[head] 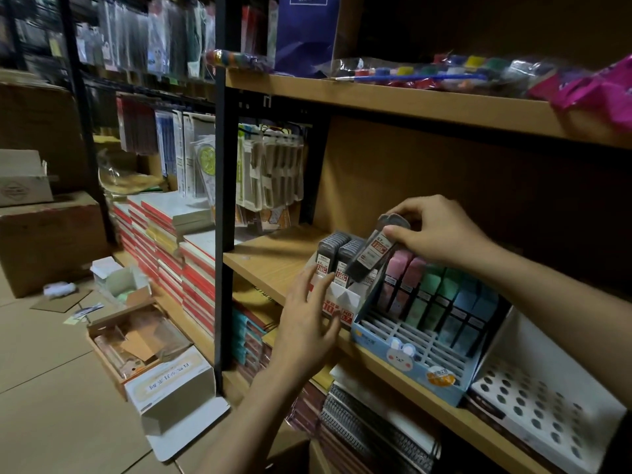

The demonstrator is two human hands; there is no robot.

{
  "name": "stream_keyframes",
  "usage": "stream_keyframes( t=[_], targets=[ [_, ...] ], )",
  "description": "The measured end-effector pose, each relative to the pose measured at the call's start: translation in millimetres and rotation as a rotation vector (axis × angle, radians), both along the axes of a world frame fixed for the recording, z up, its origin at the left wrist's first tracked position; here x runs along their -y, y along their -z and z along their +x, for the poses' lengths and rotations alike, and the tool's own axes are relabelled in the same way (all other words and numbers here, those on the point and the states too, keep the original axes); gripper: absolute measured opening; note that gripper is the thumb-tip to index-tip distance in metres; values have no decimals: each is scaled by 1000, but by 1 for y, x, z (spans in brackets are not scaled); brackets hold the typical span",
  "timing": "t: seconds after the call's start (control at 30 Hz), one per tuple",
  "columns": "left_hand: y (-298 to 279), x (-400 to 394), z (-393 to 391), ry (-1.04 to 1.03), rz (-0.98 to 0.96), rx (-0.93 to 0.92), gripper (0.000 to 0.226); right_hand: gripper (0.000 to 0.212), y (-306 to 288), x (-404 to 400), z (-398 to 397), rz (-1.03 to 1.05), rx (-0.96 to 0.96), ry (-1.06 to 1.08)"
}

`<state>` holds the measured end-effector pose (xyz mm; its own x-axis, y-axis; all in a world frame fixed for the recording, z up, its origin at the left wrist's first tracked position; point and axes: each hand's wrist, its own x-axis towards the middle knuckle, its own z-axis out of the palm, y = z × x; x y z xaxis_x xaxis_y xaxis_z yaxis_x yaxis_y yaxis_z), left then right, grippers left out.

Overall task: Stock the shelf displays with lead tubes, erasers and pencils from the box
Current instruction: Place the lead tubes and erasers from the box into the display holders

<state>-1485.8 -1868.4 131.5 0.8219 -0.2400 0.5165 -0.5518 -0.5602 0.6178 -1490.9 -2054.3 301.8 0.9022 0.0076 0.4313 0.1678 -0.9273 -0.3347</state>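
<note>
My right hand (434, 230) pinches a bunch of dark lead tubes (371, 251), tilted, just above the white and red lead-tube display box (345, 301) on the wooden shelf (273, 265). Two rows of lead tubes (337, 251) stand in that box. My left hand (307, 319), fingers spread and straight, touches the box's front left side. To the right stands a blue eraser display (410, 357) with a rabbit picture, holding pastel erasers (441, 292) in its back rows. At the far right sits a white display (547, 408) with round holes, all vacant.
Open cardboard boxes (136, 340) and a white carton (174, 381) lie on the floor at the left. Stacked notebooks (184, 265) fill the neighbouring rack. Spiral notebooks (372, 425) lie on the shelf below. Paint pots in bags (444, 73) sit on the shelf above.
</note>
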Motion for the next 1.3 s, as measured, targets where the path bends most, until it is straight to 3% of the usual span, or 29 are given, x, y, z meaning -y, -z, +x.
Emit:
stream_keyframes(
  t=[0.47, 0.7, 0.87, 0.97, 1.13, 1.3],
  targets=[
    [7, -3, 4, 47, 9, -37, 71, 15, 19, -43, 30, -166, -84, 17],
    [8, -4, 6, 45, 30, -54, 76, 12, 32, -47, 32, -129, -148, 27],
    [6, -3, 3, 41, 78, -67, 79, 15, -8, -19, 25, -25, -95, 33],
    [3, -1, 1, 65, 96, -114, 80, 27, -17, 4, 18, 22, -158, 70],
    [3, 0, -1, 87, 115, -108, 79, 16, 10, 2, 14, -57, -37, 10],
    [6, -3, 0, 116, 91, -75, 81, 20, 23, -4, 18, -139, -33, 13]
  ],
)
